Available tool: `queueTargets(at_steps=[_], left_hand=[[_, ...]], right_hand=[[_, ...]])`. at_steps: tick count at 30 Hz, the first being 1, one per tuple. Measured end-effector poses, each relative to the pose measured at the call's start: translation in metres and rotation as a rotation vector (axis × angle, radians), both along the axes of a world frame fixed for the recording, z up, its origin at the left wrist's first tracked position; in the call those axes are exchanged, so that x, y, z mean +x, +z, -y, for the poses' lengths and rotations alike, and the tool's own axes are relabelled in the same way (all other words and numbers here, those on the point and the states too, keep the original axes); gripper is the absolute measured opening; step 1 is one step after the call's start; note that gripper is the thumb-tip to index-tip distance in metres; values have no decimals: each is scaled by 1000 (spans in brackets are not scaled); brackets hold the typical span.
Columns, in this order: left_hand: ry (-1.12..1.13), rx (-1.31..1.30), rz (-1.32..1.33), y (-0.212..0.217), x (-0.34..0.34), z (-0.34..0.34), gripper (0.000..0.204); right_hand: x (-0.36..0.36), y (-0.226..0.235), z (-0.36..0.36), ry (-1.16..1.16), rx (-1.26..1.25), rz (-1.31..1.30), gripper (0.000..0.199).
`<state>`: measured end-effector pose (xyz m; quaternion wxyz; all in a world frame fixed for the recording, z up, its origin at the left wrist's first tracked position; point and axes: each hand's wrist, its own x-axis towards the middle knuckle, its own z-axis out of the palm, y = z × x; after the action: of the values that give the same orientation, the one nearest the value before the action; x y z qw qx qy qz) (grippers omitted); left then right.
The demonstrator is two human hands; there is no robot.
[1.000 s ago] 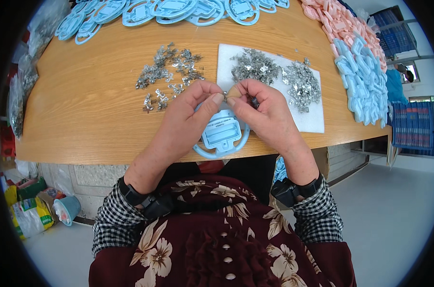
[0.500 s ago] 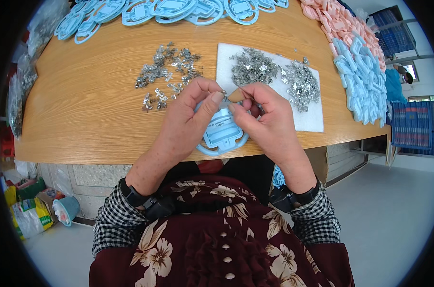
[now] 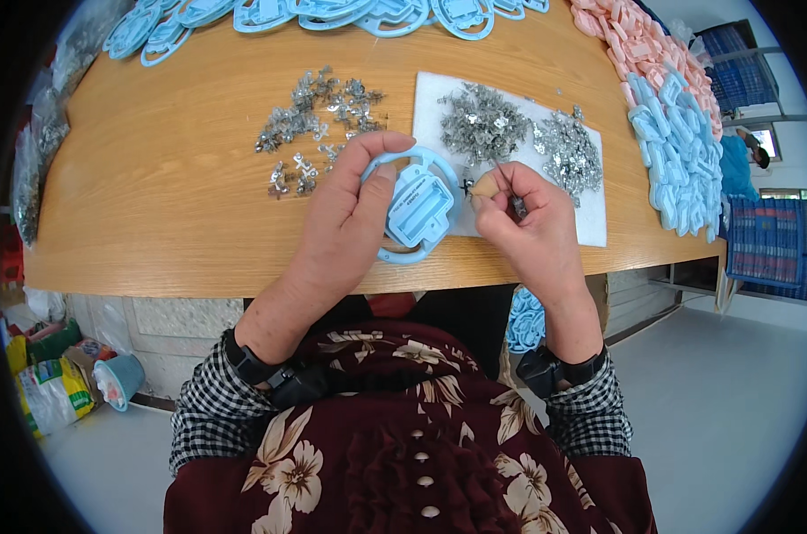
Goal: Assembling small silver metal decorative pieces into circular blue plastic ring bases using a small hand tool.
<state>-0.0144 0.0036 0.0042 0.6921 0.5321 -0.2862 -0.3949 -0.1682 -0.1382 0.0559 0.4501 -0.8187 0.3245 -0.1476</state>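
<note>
Presently the left hand (image 3: 345,209) grips a light blue plastic ring piece (image 3: 415,206) with a rectangular centre block, thumb and fingers closed around its left rim and top arc. The piece sits tilted at the near edge of the wooden table (image 3: 172,205), partly over the white mat (image 3: 590,227). The right hand (image 3: 523,222) is closed in a pinch just to the right of the ring piece, fingertips drawn together on a small metal clip (image 3: 467,186) that is held touching or very close to the ring's right edge; exact contact cannot be told.

On the white mat, behind the right hand, lie two heaps of small metal clips (image 3: 488,120), one to the left and one to the right. A third, looser scatter of metal parts (image 3: 319,111) lies directly on the wood, behind the left hand and apart from the mat.

Along the far edge of the table runs a row of further blue ring pieces (image 3: 332,11). At the right end are stacked pink plastic pieces (image 3: 630,36) and, nearer, a stack of blue plastic pieces (image 3: 679,147). Under the table edge, beside the right forearm, more blue pieces (image 3: 526,322) are visible. Both wrists carry dark bands over checked sleeves.
</note>
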Motion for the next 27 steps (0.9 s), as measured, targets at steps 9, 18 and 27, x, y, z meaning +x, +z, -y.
queueTargets(at_steps=[9, 18, 27], left_hand=[[17, 80, 128, 0, -5, 1, 27], [10, 145, 289, -2, -3, -1, 33], [-9, 195, 400, 3, -2, -2, 32]], right_hand=[[7, -2, -4, 22, -102, -138, 23], [18, 18, -10, 97, -293, -375, 22], [30, 32, -5, 223, -438, -461, 18]])
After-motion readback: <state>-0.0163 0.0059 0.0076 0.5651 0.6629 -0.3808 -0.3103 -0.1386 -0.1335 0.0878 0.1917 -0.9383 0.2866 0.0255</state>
